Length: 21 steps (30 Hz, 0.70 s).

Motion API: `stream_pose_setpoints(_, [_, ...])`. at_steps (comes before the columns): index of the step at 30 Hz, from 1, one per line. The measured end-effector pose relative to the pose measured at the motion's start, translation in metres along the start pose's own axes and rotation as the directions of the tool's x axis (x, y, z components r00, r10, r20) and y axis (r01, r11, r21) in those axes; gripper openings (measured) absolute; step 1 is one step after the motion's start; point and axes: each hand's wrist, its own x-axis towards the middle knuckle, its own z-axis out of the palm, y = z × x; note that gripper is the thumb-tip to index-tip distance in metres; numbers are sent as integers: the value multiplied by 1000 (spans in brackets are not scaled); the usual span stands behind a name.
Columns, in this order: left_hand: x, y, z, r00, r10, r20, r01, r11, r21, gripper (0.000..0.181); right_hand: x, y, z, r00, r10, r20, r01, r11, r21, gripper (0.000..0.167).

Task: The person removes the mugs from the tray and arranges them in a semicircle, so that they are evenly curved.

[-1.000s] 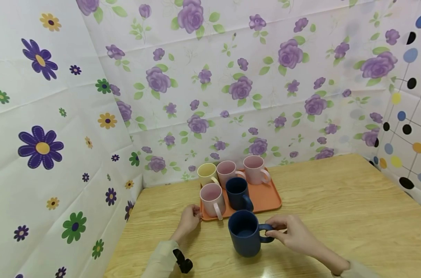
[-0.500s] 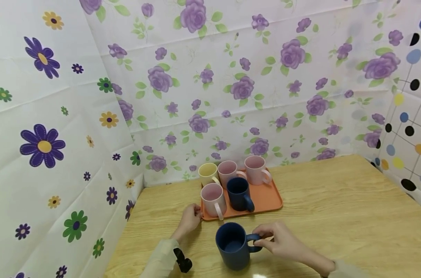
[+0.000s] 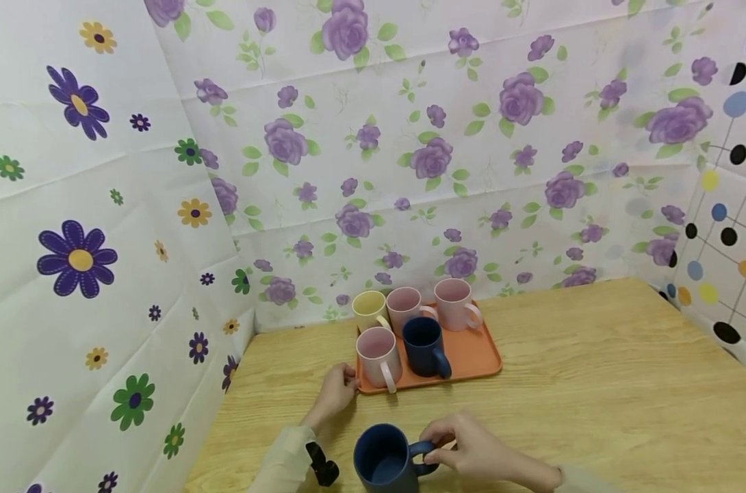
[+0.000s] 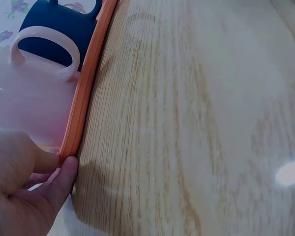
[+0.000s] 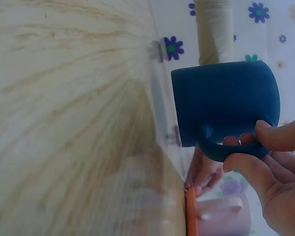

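Observation:
A dark blue mug (image 3: pixel 379 476) is held by its handle in my right hand (image 3: pixel 471 448), close to the bottom edge of the head view. The right wrist view shows thumb and fingers around the handle of this mug (image 5: pixel 226 98), which looks raised off the table. My left hand (image 3: pixel 335 396) pinches the near left corner of the orange tray (image 3: pixel 468 356), its thumb and fingers on the rim in the left wrist view. On the tray stand a second dark blue mug (image 3: pixel 421 349), a yellow mug (image 3: pixel 367 315) and several pink mugs (image 3: pixel 378 356), all upright.
The wood-grain table (image 3: pixel 595 370) extends widely to the right of the tray. A purple-rose sheet (image 3: pixel 431 161) hangs behind it, with a daisy-print sheet (image 3: pixel 77 260) on the left and a dotted one (image 3: pixel 727 236) on the right. A black strap (image 3: pixel 320 462) is on the left wrist.
My right hand has carried the dark blue mug left and toward the near edge, away from the tray. The left hand keeps its pinch on the tray corner, and the tray's mugs stay put.

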Motion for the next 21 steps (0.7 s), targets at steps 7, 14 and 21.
stream_pose_setpoints(7, [1, 0, -2, 1000, -1, 21, 1, 1000, -11, 10, 7, 1, 16, 997, 23, 78, -31, 995, 99, 17])
stream_pose_setpoints(14, [1, -3, -5, 998, 13, 54, -12, 999, -33, 14, 14, 5, 28, 986, 4, 167, -26, 991, 130, 18])
stream_pose_setpoints(21, [0, -4, -5, 998, 24, 51, -22, 999, -36, 14, 24, 1, 44, 969, -4, 245, -51, 975, 218, 19])
